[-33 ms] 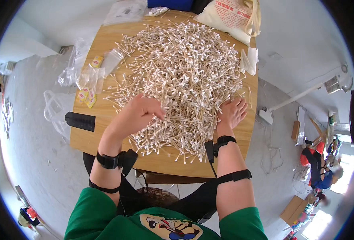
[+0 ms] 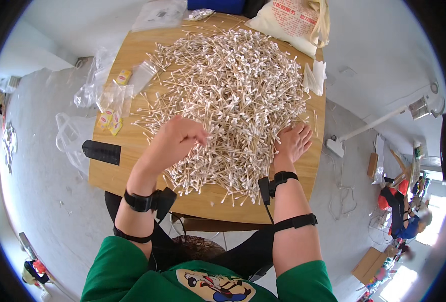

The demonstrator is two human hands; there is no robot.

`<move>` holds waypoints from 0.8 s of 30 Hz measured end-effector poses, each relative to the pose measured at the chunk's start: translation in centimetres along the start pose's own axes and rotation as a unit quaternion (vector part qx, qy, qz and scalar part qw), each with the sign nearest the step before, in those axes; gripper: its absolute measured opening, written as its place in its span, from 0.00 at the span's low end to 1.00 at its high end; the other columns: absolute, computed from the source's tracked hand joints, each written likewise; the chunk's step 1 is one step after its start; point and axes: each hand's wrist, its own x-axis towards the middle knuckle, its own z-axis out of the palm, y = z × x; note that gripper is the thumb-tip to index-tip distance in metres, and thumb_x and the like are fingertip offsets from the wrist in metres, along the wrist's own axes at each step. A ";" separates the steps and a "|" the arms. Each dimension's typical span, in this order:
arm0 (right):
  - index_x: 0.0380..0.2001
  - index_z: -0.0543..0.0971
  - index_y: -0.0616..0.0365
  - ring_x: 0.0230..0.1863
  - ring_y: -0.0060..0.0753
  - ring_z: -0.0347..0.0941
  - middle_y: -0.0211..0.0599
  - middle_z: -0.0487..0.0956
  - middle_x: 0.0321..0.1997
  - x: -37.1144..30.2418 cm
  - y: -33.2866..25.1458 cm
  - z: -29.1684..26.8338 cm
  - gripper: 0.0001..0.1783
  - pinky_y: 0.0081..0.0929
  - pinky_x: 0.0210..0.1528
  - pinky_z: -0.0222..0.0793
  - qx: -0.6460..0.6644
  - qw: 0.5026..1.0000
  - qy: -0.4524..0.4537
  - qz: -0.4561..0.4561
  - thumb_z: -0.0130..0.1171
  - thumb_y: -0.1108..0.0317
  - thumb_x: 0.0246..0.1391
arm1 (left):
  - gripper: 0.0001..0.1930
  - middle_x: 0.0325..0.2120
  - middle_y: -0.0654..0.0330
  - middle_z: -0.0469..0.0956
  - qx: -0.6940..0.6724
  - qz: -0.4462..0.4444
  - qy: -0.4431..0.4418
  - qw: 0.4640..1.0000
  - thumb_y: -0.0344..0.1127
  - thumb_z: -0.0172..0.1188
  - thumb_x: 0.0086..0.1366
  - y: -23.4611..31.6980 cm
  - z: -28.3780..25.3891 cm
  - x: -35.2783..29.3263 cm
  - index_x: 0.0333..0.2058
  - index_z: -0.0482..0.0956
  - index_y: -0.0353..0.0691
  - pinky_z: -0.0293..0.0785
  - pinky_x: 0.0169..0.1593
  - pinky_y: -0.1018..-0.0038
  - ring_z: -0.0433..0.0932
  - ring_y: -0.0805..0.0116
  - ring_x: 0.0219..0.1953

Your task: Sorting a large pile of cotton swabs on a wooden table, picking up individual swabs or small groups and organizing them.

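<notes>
Barely a ripple here: the left hand (image 2: 176, 136) edges up and rightward over the heap, while the right hand (image 2: 294, 141) holds its spot! Sweeping from the left, a see-through carrier bag (image 2: 71, 138) slumps beside the bench (image 2: 113, 176), nothing visible inside. Next come yellow packets (image 2: 105, 119) at a clear bag (image 2: 118, 98), inside or beneath, hard to say; then a zip bag (image 2: 143, 74), swab ends meeting its edge. Now the left hand, above the left part of the cotton swabs (image 2: 233, 100) piled mid-bench, its grip curled; whether it pinches a stick, I can't tell. Good form, I'd judge, means a light touch: take shafts, spare the cotton tips, lift instead of dragging, because the heap runs near the front edge. At the back, a blue box (image 2: 215, 6) and a cream cloth bag (image 2: 268, 25), contents hidden in both. And the right hand rests palm down against the heap's right flank, grip loosely spread; keeping it steady there should stop sticks sliding outward.
</notes>
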 end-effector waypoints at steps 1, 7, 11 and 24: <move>0.58 0.64 0.57 0.70 0.44 0.50 0.39 0.61 0.66 0.0 0.1 0.1 0.27 0.48 0.67 0.45 0.002 1.000 0.001 -0.003 0.49 0.57 0.57 | 0.16 0.44 0.55 0.78 -0.028 0.003 0.060 0.998 0.25 0.53 0.56 -0.5 0.5 0.5 0.44 0.79 0.43 0.59 0.62 0.57 0.76 0.56 0.46; 0.58 0.64 0.56 0.70 0.44 0.49 0.40 0.60 0.66 -0.3 -0.2 0.0 0.27 0.48 0.67 0.46 0.004 1.000 -0.011 0.008 0.49 0.57 0.57 | 0.25 0.65 0.54 0.55 0.223 0.030 0.167 0.960 0.43 0.59 0.61 -0.4 8.1 3.4 0.58 0.69 0.53 0.43 0.66 0.46 0.53 0.49 0.66; 0.57 0.64 0.56 0.70 0.42 0.48 0.39 0.59 0.67 -0.5 -0.3 -0.2 0.26 0.47 0.67 0.46 0.001 1.000 -0.012 0.009 0.47 0.57 0.58 | 0.23 0.62 0.54 0.60 0.225 0.041 0.228 0.946 0.40 0.60 0.61 -0.2 7.0 3.3 0.56 0.70 0.51 0.50 0.64 0.48 0.56 0.50 0.65; 0.54 0.67 0.58 0.68 0.46 0.52 0.42 0.64 0.64 0.3 0.1 0.6 0.26 0.49 0.65 0.49 0.016 1.000 0.025 -0.006 0.47 0.55 0.57 | 0.22 0.52 0.53 0.69 0.200 0.008 0.142 0.969 0.31 0.65 0.52 -3.9 1.9 -13.5 0.48 0.74 0.45 0.68 0.53 0.62 0.70 0.51 0.52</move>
